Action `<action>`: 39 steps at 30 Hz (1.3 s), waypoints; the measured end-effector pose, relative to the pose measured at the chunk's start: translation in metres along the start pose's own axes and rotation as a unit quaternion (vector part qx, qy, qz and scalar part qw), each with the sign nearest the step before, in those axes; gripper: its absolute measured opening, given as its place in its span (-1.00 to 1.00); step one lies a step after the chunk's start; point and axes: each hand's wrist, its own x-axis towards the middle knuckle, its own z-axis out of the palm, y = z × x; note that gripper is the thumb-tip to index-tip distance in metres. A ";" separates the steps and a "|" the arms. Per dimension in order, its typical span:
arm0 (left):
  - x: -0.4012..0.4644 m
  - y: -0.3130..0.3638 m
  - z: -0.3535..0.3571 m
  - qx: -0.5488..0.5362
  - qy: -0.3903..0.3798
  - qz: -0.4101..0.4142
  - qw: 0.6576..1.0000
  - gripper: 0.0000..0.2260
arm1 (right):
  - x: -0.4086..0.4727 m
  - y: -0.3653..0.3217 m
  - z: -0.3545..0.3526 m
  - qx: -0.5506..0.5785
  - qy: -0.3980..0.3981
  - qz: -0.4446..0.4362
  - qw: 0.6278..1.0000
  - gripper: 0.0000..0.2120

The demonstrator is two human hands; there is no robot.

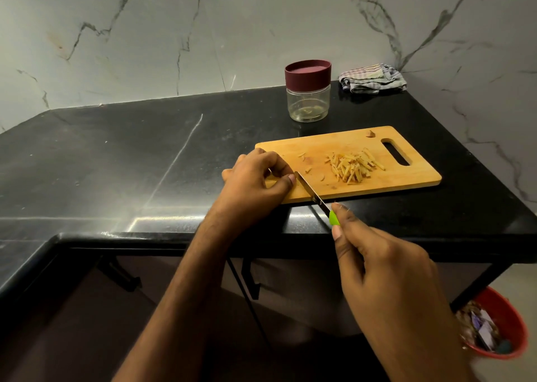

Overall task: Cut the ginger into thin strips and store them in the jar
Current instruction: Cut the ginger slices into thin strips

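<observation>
The right hand [386,268] grips the green handle of a knife [315,197], blade tip on the cutting board [406,175]. The left hand [255,185] rests curled on the board's left end, fingertips at the blade; what it holds cannot be told. Ginger strips [353,165] lie piled mid-board. The lidded jar [308,91] stands just beyond the board.

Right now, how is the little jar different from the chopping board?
The jar stands upright and is see-through plastic with a dark red lid; the chopping board lies flat and is solid, yellowish wood. The jar looks almost empty and its lid is on; the board carries a pile of ginger strips, and both hands work at its left end. The jar is round; the board is rectangular with a handle slot. Both sit on the black counter.
</observation>
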 end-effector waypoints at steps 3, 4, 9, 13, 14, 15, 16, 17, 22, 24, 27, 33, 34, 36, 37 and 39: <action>0.001 -0.004 -0.001 -0.042 -0.007 -0.007 0.999 -0.92 | 0.001 -0.001 0.001 -0.001 0.001 -0.001 1.000 -0.60; 0.002 -0.005 -0.001 -0.050 -0.009 -0.009 0.999 -0.91 | 0.001 -0.001 0.001 -0.001 0.002 -0.001 1.000 -0.61; 0.006 -0.008 -0.001 -0.066 -0.014 -0.016 0.998 -0.94 | 0.001 -0.002 0.002 0.005 0.002 -0.002 1.000 -0.60; 0.007 -0.009 -0.002 -0.078 -0.017 -0.014 0.997 -0.92 | 0.000 -0.004 0.003 0.006 -0.004 -0.004 1.000 -0.58; 0.007 -0.008 -0.002 -0.079 -0.019 -0.015 0.997 -0.92 | 0.000 -0.004 0.003 0.006 -0.002 -0.004 1.000 -0.58; 0.007 -0.008 -0.002 -0.079 -0.020 -0.016 0.997 -0.92 | 0.000 -0.004 0.003 0.006 0.000 -0.005 1.000 -0.58; 0.007 -0.007 -0.002 -0.078 -0.020 -0.016 0.997 -0.91 | 0.000 -0.005 0.003 0.007 0.001 -0.006 1.000 -0.58; 0.007 -0.007 -0.002 -0.075 -0.021 -0.017 0.997 -0.90 | 0.000 -0.005 0.004 0.009 0.002 -0.007 1.000 -0.58; 0.006 -0.006 0.001 -0.062 -0.015 -0.018 0.998 -0.94 | -0.004 -0.012 0.010 0.021 0.001 -0.004 1.000 -0.56; 0.007 -0.006 0.002 -0.057 -0.010 -0.019 0.998 -0.90 | -0.006 -0.018 0.013 0.014 -0.008 0.004 1.000 -0.55; 0.007 -0.006 0.003 -0.050 -0.006 -0.019 0.999 -0.86 | -0.008 -0.024 0.016 0.003 -0.017 0.013 1.000 -0.53; 0.009 -0.006 0.000 -0.056 -0.022 -0.009 0.998 -0.89 | 0.002 -0.020 0.022 -0.015 -0.017 0.019 1.000 -0.58; 0.009 -0.007 0.001 -0.058 -0.022 -0.008 0.998 -0.91 | 0.005 -0.019 0.023 -0.020 -0.019 0.022 0.999 -0.57; 0.009 -0.007 0.001 -0.060 -0.021 -0.011 0.998 -0.93 | 0.008 -0.019 0.022 -0.038 -0.027 0.027 0.999 -0.55; 0.009 -0.007 0.002 -0.061 -0.020 -0.012 0.998 -0.93 | 0.008 -0.018 0.020 -0.046 -0.033 0.030 0.998 -0.54; 0.007 -0.007 0.002 -0.061 -0.017 -0.012 0.998 -0.92 | 0.005 -0.018 0.013 -0.060 -0.041 0.032 0.997 -0.53</action>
